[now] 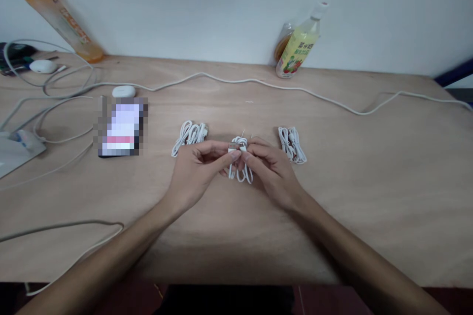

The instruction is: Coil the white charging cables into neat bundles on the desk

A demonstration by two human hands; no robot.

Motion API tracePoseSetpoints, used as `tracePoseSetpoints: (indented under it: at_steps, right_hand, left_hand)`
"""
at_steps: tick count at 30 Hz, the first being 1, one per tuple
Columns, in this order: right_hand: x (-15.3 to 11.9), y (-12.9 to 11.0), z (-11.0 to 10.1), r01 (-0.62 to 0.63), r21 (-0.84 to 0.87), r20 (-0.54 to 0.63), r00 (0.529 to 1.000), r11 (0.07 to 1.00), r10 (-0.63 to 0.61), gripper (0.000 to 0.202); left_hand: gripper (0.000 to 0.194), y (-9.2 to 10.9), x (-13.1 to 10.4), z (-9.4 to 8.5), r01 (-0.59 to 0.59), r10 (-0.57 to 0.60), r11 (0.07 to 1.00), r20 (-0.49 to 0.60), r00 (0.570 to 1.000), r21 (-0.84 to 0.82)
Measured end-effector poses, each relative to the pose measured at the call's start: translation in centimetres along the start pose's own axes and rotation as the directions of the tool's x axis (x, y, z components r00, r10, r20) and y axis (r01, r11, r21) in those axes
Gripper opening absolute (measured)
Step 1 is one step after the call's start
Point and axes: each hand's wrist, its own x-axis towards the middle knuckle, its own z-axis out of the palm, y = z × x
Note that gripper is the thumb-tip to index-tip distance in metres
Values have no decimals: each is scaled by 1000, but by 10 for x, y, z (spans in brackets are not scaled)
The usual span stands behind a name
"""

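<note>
Near the middle of the wooden table (369, 182), a coiled white cable (241, 175) sits between two bare hands, its loops hanging below the fingertips. The left hand (201, 160) is closed in a pinch on one side of it, thumb against fingers, beside a metal-ended plug (232, 146); the right hand (271, 165) pinches the other side by a second plug (243, 147), the two thumb tips almost meeting. Because the hold is at the fingertips only, a slackened thumb could let the loops slip or spread, and pulling the plugs unevenly might loosen the coil. The left bundle (190, 133) lies so close to the left hand that a small sideways shift could nudge it; the right bundle (291, 145) lies near the right fingers, a little apart. Farther out are a phone (120, 128), a small white case (123, 91), a long pale cord (251, 80) across the table, an orange bottle (59, 15) and a yellow bottle (300, 49) by the wall. Fingers cover much of the held coil, so what binds it, and whether its loops touch the table, cannot be told. The left hand hides the lower part of its neighbouring bundle, the phone's screen is pixelated, and the frame cuts off the orange bottle's top.
</note>
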Motion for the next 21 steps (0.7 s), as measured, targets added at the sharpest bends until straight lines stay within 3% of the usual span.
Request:
tracePoseSetpoints:
  at_steps: [10, 21]
  right_hand:
    - [0, -1, 1, -28, 54, -6, 1000, 998, 28, 39]
    - [1, -1, 2, -29, 49, -13, 999, 998, 30, 40]
  left_hand:
    - [20, 1, -1, -1, 44, -39, 997, -71, 997, 68]
    - [16, 1, 4, -2, 72, -73, 997, -11, 997, -14]
